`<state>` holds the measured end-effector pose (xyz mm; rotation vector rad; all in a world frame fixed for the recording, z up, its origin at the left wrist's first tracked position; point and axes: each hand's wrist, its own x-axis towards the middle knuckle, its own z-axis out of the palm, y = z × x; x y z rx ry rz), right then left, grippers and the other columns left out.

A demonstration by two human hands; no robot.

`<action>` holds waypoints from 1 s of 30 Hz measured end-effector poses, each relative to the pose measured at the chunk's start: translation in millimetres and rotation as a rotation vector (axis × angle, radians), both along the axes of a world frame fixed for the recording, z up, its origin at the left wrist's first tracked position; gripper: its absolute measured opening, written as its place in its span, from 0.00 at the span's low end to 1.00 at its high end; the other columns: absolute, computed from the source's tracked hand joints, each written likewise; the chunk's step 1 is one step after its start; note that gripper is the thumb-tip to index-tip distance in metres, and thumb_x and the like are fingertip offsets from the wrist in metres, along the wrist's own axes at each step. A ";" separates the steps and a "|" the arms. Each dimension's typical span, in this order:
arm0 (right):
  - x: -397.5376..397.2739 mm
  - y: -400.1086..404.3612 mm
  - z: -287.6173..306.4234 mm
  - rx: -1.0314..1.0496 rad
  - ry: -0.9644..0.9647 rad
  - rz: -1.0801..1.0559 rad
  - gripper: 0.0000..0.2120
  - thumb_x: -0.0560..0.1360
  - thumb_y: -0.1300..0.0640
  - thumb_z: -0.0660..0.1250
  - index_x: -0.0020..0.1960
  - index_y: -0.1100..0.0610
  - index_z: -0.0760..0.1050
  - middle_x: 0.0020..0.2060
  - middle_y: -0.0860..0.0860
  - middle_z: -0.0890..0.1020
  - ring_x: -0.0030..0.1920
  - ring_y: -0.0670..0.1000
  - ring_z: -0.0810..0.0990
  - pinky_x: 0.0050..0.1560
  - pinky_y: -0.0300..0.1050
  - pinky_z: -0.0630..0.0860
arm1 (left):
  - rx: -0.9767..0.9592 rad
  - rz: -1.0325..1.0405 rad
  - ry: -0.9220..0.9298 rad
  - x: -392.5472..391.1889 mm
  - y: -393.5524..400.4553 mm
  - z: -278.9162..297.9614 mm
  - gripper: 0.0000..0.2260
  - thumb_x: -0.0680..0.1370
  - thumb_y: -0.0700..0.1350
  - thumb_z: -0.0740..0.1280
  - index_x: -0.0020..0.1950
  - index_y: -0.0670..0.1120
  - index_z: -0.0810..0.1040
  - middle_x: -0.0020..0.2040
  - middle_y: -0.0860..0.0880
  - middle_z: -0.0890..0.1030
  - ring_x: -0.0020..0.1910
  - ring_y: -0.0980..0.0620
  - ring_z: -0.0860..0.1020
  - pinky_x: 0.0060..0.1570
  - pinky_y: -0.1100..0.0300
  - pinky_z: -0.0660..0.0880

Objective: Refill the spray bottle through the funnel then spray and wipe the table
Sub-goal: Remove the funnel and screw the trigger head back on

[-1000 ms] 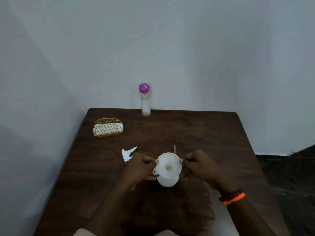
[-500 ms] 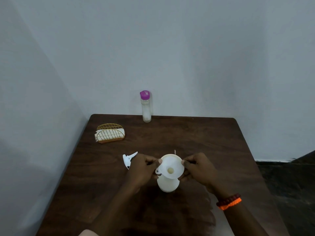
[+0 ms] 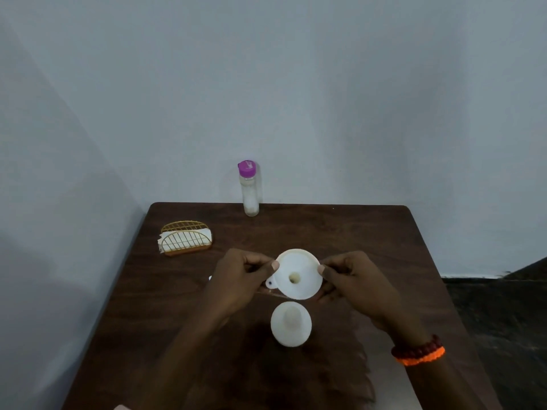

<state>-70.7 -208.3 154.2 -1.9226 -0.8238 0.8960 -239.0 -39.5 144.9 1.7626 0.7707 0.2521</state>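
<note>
Above the middle of the dark brown wooden table, both hands now hold the white plastic funnel in the air: the left hand has its grip pinched on the rim beside the small hanging tab, and the right hand has its grip pinched on the opposite rim. Half a second ago the funnel sat directly on top of the squat white plastic spray bottle; it has since been lifted off and carried a little toward the far side, so the bottle stands alone and upright nearer the person, its open neck uncovered, just below the funnel and apart from it. That reads as the funnel coming out of the neck, though whether the bottle has been filled cannot be told from here. The clear bottle with the purple cap stands capped at the far edge, well apart from the hands. The gold wire holder of white napkins sits at the far left. The white trigger head seen earlier by the left hand is now almost wholly hidden behind it, and it would have to go back on before any spraying.
</note>
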 end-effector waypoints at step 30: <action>160.0 229.6 -179.0 -0.156 -0.207 -0.077 0.12 0.77 0.62 0.70 0.59 0.57 0.85 0.53 0.57 0.87 0.53 0.57 0.86 0.54 0.51 0.84 | 0.341 0.209 0.217 168.5 168.0 -185.3 0.08 0.77 0.39 0.73 0.54 0.39 0.86 0.53 0.42 0.85 0.54 0.47 0.83 0.52 0.64 0.73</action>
